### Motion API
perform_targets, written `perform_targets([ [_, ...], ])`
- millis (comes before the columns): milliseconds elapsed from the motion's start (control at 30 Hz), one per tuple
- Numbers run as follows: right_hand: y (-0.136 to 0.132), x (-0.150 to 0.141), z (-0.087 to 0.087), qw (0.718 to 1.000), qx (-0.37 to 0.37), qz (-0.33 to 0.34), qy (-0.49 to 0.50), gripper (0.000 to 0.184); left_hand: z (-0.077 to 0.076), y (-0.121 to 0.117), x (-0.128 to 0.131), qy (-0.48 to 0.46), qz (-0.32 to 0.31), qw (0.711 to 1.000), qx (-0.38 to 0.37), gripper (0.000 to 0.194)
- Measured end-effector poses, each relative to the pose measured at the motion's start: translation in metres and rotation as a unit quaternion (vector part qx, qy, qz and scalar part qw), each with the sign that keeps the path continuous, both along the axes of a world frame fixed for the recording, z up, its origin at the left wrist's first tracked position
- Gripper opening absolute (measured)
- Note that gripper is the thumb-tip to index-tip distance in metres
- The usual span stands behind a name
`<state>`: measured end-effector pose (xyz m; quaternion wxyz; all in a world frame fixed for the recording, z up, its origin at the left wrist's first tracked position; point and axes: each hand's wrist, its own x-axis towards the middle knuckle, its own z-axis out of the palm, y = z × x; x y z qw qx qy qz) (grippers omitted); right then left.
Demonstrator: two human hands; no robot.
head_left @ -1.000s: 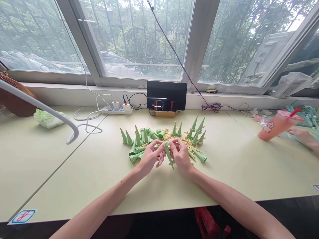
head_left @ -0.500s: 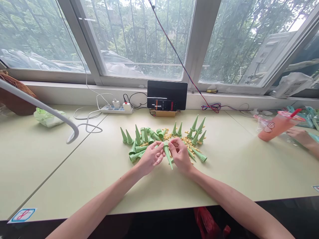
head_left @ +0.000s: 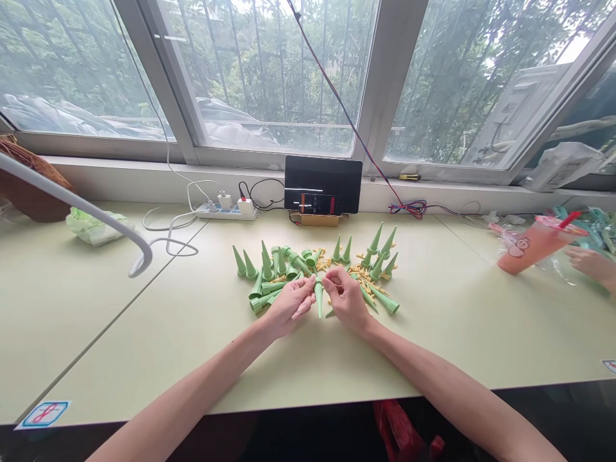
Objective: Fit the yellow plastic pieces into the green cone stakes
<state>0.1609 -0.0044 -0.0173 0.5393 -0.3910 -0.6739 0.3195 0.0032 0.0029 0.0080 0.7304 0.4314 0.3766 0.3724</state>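
Note:
My left hand pinches the wide collar of a green plastic watering spike, whose tip points down toward me. Close by on its right, my right hand has thumb and fingers pressed together at the collar; any small piece between them is hidden. Around both hands lie more green spikes. Several stand upright on their collars, such as the upright spikes at the back right; others lie tipped over, like the lying spike. Small yellow plastic pieces are scattered among them.
Behind the pile, a phone leans against a black tablet. A power strip with cables stands left of it. To the right are a pink drink cup and another person's hand. A white curved tube crosses the left.
The held spike has swung from slanting right to pointing nearly straight down. My right fingers have drawn closer together at its collar. The other person's hand at the right has moved slightly.

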Motion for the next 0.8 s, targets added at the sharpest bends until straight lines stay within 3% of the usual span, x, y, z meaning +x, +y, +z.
perform_targets([
  [533, -0.0017, -0.0013, 0.0003, 0.999, 0.016, -0.016, -0.04, 0.021, 0.0058, -0.0046, 0.0015, 0.111, 0.015, 0.994, 0.012, 0.057],
  [800, -0.0032, -0.0002, 0.0062, 0.997, 0.035, -0.018, -0.068, 0.022, 0.0006, -0.0026, 0.0006, 0.107, 0.007, 0.994, 0.006, 0.057],
])
